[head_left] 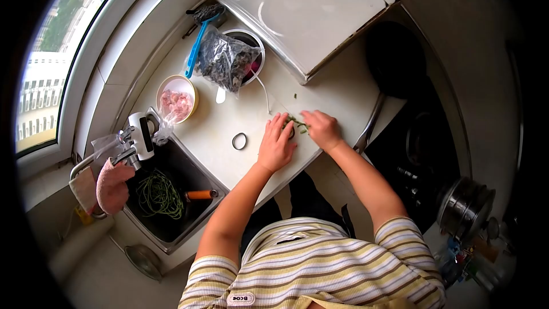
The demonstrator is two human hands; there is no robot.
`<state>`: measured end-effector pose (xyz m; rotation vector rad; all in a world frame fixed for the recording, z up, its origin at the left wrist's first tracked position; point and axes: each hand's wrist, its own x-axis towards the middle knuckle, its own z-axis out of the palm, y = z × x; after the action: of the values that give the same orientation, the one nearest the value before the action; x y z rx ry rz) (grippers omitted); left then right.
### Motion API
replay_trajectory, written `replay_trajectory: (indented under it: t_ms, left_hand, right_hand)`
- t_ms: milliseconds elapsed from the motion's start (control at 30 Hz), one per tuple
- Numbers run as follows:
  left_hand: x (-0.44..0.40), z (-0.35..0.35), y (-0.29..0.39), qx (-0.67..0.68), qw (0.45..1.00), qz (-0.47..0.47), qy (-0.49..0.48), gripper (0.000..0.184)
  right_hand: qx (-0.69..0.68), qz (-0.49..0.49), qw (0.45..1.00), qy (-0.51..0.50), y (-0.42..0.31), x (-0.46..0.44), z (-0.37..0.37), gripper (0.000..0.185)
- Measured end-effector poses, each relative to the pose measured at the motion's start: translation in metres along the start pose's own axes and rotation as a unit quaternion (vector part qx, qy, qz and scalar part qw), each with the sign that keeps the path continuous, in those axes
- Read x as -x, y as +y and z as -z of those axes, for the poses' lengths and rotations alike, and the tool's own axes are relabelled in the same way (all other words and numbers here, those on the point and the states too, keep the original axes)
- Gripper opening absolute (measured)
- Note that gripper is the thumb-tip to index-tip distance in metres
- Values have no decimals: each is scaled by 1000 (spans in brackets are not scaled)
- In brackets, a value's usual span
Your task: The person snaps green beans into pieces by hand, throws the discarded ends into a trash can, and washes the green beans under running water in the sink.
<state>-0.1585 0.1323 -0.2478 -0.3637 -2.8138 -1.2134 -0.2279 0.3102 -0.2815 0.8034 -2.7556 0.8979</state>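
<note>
My left hand (277,145) rests on the white counter with its fingers stretched forward, beside a small heap of green pieces (295,121). They look like bits of the long green beans. From the right, my right hand (323,130) reaches to the same pieces with curled fingers. Whatever it pinches, if anything, is too small to make out. A dark ring (291,133) partly shows by the left fingertips. Another dark ring-shaped band (239,141) lies on the counter to the left of my left hand.
Long green beans (159,195) and an orange-handled tool (201,194) lie in the dark sink (167,246). A bowl of pinkish meat (176,100) stands near the tap (127,144). Behind are a plastic bag of dark stuff (226,60) and a blue-handled brush (198,46). A black pan (394,60) hangs right.
</note>
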Motion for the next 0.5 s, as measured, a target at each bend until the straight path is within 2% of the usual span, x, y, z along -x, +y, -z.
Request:
replay_trajectory:
  t_ms: [33, 100, 167, 200, 233, 300, 367, 433, 500]
  left_hand:
    - [4, 4, 1, -7, 1000, 24, 17, 65]
    - [16, 6, -1, -18, 999, 36, 28, 72]
    - [27, 8, 2, -74, 990, 120, 12, 83]
    - [30, 9, 4, -102, 981, 163, 4, 90]
    - [31, 9, 4, -102, 981, 163, 4, 90]
    - [35, 10, 4, -65, 974, 215, -7, 103]
    - [32, 12, 9, -60, 974, 216, -11, 107]
    - [31, 9, 15, -52, 975, 215, -16, 111]
    - [31, 5, 20, -144, 980, 134, -18, 114]
  right_hand:
    - [-47, -42, 997, 36, 1, 4, 9, 18]
    - [-16, -149, 984, 94, 8, 11, 35, 19]
    - [50, -202, 971, 117, 23, 30, 43, 18]
    - [64, -228, 967, 92, 25, 40, 37, 24]
    - [64, -228, 967, 91, 22, 41, 30, 24]
    - [58, -240, 964, 97, 7, 43, 8, 28]
    - [65, -238, 966, 79, -6, 35, -8, 31]
    - [70, -204, 976, 6, -28, 21, -10, 29]
    - [70, -131, 989, -1, -38, 15, -30, 27]
